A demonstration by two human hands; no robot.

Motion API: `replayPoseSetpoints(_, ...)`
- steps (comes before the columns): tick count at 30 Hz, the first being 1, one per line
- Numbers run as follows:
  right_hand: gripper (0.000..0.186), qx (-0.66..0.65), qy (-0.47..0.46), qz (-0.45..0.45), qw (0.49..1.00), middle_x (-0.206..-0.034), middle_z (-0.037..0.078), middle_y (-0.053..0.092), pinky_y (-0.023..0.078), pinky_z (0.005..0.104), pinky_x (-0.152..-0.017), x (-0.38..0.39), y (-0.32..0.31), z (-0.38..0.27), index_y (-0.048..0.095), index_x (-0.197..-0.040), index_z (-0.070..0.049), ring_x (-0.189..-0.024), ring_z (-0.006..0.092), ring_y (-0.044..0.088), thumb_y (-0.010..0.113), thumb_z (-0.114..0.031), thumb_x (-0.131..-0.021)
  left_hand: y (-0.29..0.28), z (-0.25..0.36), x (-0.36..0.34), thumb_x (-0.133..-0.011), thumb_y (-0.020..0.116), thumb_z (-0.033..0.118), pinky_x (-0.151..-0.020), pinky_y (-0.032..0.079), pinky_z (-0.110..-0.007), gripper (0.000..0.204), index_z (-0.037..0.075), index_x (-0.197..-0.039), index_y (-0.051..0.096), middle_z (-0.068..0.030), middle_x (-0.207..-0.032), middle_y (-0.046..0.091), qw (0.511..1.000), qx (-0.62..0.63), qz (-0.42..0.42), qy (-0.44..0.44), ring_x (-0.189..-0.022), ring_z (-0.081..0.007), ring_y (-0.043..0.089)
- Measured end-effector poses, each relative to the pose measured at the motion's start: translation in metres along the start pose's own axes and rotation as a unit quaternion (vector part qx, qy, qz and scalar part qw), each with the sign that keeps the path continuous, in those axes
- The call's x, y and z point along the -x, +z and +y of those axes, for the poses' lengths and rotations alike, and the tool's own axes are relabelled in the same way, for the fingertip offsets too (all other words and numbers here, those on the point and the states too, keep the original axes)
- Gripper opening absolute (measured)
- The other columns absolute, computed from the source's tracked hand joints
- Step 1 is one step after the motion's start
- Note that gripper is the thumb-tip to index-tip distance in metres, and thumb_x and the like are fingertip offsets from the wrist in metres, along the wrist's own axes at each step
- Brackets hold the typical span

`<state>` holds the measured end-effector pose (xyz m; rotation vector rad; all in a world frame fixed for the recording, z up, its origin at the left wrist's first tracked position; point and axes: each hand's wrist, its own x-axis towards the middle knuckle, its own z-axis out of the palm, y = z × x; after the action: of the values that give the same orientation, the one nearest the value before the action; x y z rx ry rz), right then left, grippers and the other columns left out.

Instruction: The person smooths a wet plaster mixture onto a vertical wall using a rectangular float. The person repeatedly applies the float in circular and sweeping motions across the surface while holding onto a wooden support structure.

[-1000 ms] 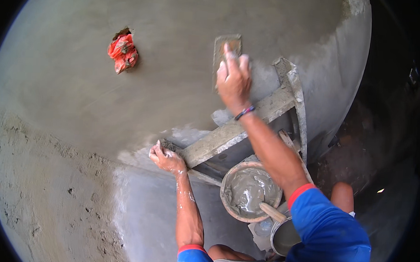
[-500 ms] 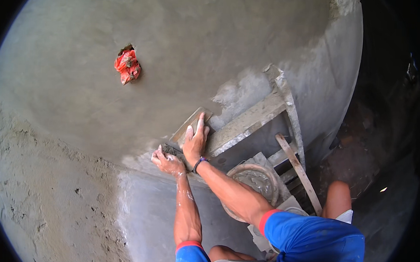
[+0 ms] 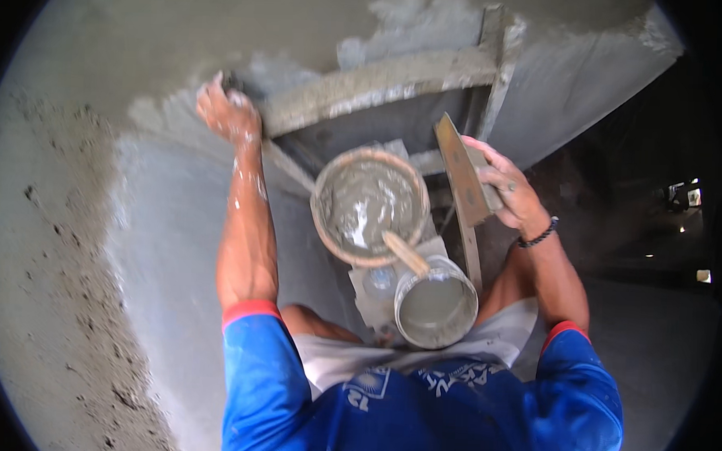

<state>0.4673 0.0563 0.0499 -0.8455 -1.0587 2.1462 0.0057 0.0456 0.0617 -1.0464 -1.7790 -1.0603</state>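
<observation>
My right hand (image 3: 503, 191) is closed around a flat wooden float (image 3: 462, 180), held on edge just above the mortar pan (image 3: 368, 206). It looks stiff and light — best gripped at its back, clear of wet mortar. My left hand (image 3: 227, 113) presses on the wet wall ledge (image 3: 367, 85); I cannot tell its grip. A bucket (image 3: 436, 303) sits below.

A mortar-smeared wooden frame (image 3: 383, 85) against the grey plastered wall (image 3: 143, 47) carries a round pan of wet mortar (image 3: 368, 206) (a bucket (image 3: 436, 303) just beside it).
</observation>
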Motion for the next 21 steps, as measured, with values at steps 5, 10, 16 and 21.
replayPoseSetpoints(5,0.077,0.44,0.163,-0.355,0.808,-0.144,0.016,0.049,0.039,0.0402,-0.11,0.05,-0.012,0.004,0.042,-0.146,-0.004,-0.133,0.026,0.047,0.076,-0.035,-0.084,0.004,-0.01,-0.005,-0.077,0.064,-0.001,-0.091,0.047,-0.046,0.035,0.009,-0.11,0.069,-0.0136,-0.108,0.063,1.0,-0.028,0.003,-0.013,-0.105,-0.0352,0.057)
replayPoseSetpoints(10,0.035,0.66,0.196,-0.497,0.528,-0.103,0.019,0.072,0.053,0.0483,-0.089,0.068,0.014,0.118,0.072,-0.113,-0.004,-0.102,0.0378,0.068,0.066,-0.02,-0.083,0.003,-0.009,0.004,-0.081,0.066,0.003,-0.09,0.047,-0.046,0.028,0.009,-0.108,0.069,-0.0139,-0.103,0.064,0.999,-0.034,0.024,-0.022,-0.1,-0.0352,0.059)
replayPoseSetpoints(16,0.025,0.814,0.108,-0.342,0.458,-0.101,0.013,0.076,0.057,0.0504,-0.075,0.086,0.033,0.231,0.079,-0.099,-0.01,-0.1,0.0347,0.072,0.059,-0.018,-0.086,-0.009,-0.004,0.006,-0.083,0.066,0.004,-0.089,0.047,-0.046,0.027,0.008,-0.11,0.068,-0.0139,-0.102,0.064,0.999,-0.022,0.018,-0.021,-0.1,-0.0348,0.059)
replayPoseSetpoints(21,0.027,0.799,0.11,-0.327,0.492,-0.102,0.018,0.075,0.057,0.0511,-0.082,0.069,0.025,0.232,0.078,-0.099,-0.004,-0.098,0.0346,0.073,0.059,-0.016,-0.083,-0.008,-0.004,0.003,-0.084,0.067,0.009,-0.088,0.047,-0.047,0.029,0.009,-0.113,0.067,-0.0138,-0.103,0.061,0.999,-0.029,-0.002,-0.038,-0.101,-0.0357,0.058)
